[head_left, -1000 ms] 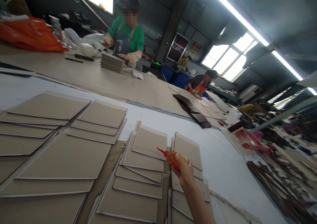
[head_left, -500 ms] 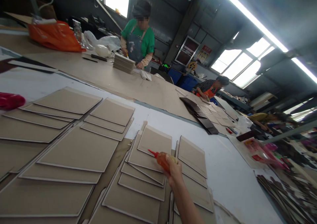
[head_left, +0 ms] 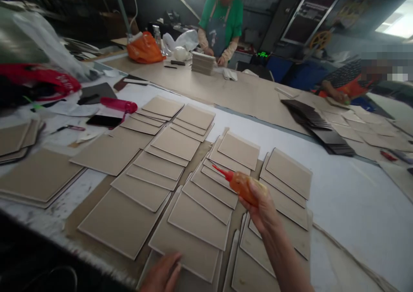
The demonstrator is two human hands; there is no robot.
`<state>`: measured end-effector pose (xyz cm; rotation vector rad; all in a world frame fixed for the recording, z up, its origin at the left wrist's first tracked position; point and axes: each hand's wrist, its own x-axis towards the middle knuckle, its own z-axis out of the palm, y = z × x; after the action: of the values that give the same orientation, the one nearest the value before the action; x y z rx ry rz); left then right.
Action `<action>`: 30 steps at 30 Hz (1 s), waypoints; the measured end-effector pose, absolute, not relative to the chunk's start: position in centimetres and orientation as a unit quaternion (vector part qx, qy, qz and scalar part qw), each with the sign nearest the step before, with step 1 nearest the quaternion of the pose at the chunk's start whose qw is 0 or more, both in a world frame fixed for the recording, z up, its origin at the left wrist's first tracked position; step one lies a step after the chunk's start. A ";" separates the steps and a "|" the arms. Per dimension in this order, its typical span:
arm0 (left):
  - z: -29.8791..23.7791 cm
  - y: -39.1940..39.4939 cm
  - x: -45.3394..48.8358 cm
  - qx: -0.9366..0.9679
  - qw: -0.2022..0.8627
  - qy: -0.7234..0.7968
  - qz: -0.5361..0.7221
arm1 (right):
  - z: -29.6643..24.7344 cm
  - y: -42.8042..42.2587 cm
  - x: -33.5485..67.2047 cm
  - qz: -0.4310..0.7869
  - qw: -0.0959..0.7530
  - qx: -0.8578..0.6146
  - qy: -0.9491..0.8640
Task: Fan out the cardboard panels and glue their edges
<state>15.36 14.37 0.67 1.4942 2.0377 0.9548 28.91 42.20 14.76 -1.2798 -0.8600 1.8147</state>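
An orange squeeze bottle with a red pointed nozzle is gripped in my right hand. It is held above the overlapping rows of beige panels, its tip pointing up and to the left. The panels have pale edges and lie fanned over one another in several columns. At the bottom of the view my left hand lies over the near end of a middle column, fingers stretched out beside a panel's lower edge. Whether those fingertips press on the panel I cannot tell.
To the left lie a pink bottle, a black phone and another panel stack. A co-worker in a green shirt stands behind a pile of panels across the table. Dark sheets lie fanned at the right.
My view has swung left and down, bringing the phone and left-side stacks into sight. My left hand has come in at the bottom. The squeeze bottle stays in my right hand.
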 end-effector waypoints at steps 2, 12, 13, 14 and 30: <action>1.3 12.8 15.0 0.549 0.142 0.747 0.346 | 13.0 39.3 31.5 0.697 0.353 -0.530 -0.328; 2.7 7.1 14.7 0.579 -0.031 0.776 0.249 | 8.7 24.6 36.6 0.662 0.280 -0.615 -0.324; 2.3 6.9 14.3 0.601 -0.041 0.761 0.241 | 8.5 23.4 36.7 0.656 0.279 -0.620 -0.327; 2.0 6.6 13.8 0.625 -0.047 0.743 0.234 | 8.2 22.3 36.7 0.650 0.280 -0.624 -0.331; 0.1 6.0 6.2 0.789 0.052 0.551 0.267 | 7.1 11.0 29.4 0.462 0.300 -0.716 -0.429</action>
<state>6.18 6.03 0.09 2.4002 1.6744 0.8109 29.39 11.01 7.06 -1.9008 -1.1386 1.2274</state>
